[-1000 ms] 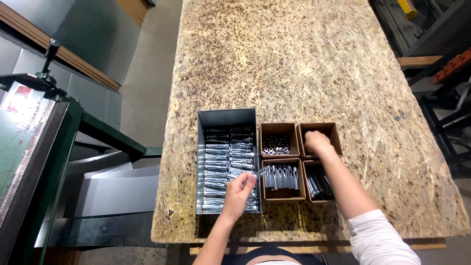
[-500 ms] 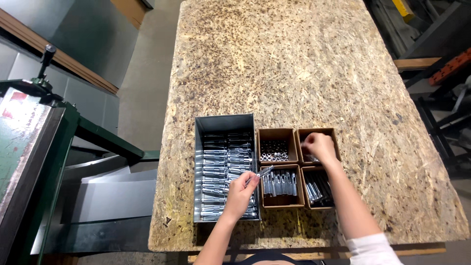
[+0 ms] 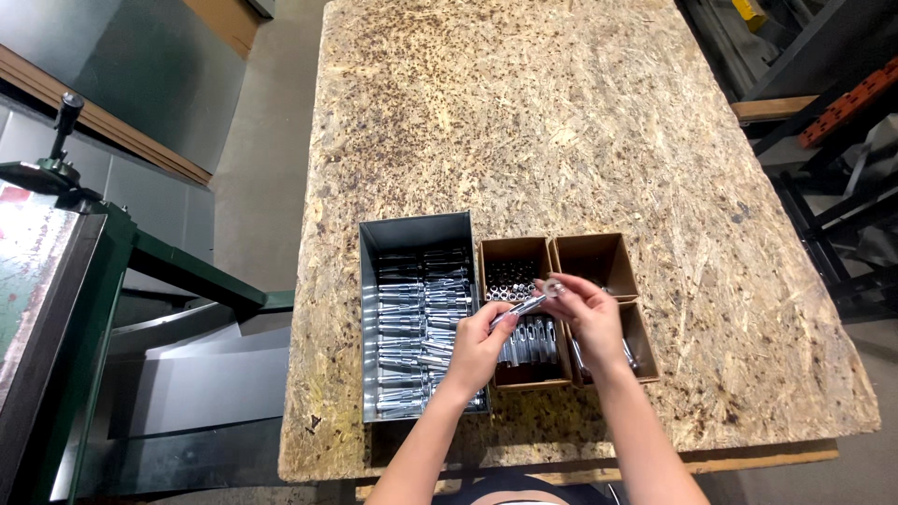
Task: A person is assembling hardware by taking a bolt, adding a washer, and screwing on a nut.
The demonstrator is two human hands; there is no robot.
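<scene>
My left hand (image 3: 479, 346) pinches a shiny metal bolt (image 3: 519, 308) by its lower end, above the edge between the grey metal tray (image 3: 416, 234) and the brown boxes. My right hand (image 3: 585, 313) holds a small metal part (image 3: 556, 288) against the bolt's upper tip. The grey tray is filled with rows of similar silver bolts (image 3: 412, 318). Beside it stand small brown cardboard boxes: one with dark nuts (image 3: 513, 278), one with silver sleeves (image 3: 533, 341), a back right box (image 3: 595, 257) and a front right box (image 3: 644, 339) partly hidden by my right hand.
Everything sits near the front edge of a chipboard table (image 3: 561, 122). A green metal machine (image 3: 84, 281) with a lever stands to the left across a floor gap. Dark shelving with orange beams (image 3: 832, 112) is at the right.
My right hand left the back right box and came to the middle with a small part. My left hand lifted a bolt from the tray to meet it.
</scene>
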